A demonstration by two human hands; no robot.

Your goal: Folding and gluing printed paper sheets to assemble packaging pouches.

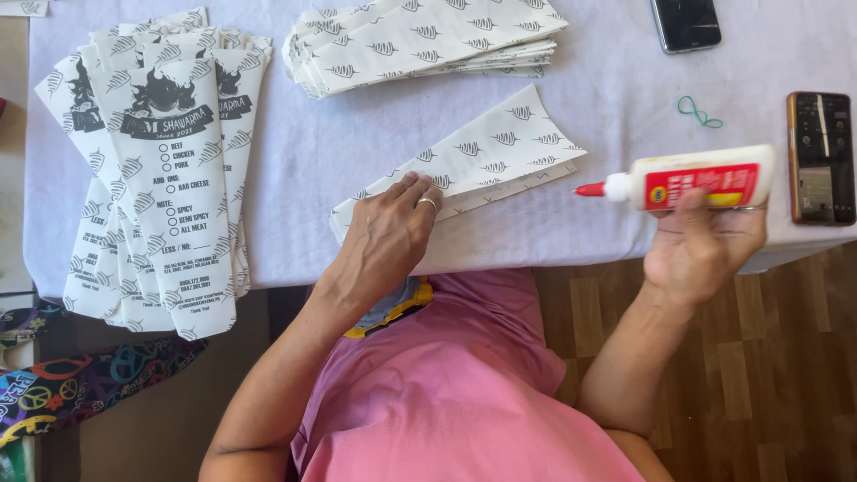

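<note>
Off to the side: fanned stack of printed paper sleeves (161, 178) hanging over the table's left edge, second stack of folded sleeves (420, 40) at top centre. Two phones: dark one (686, 22) at top edge, another (819, 157) far right. Green rubber band (698, 112) between them. White tablecloth (303, 161), wood floor (759, 357).

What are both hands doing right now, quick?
Left hand: open, pressing flat on the folded white printed paper sleeve.
Right hand: closed around the white plastic glue bottle with red cap and label.

Two phones (686, 22), one glue bottle (701, 178), two hands (388, 236).
</note>
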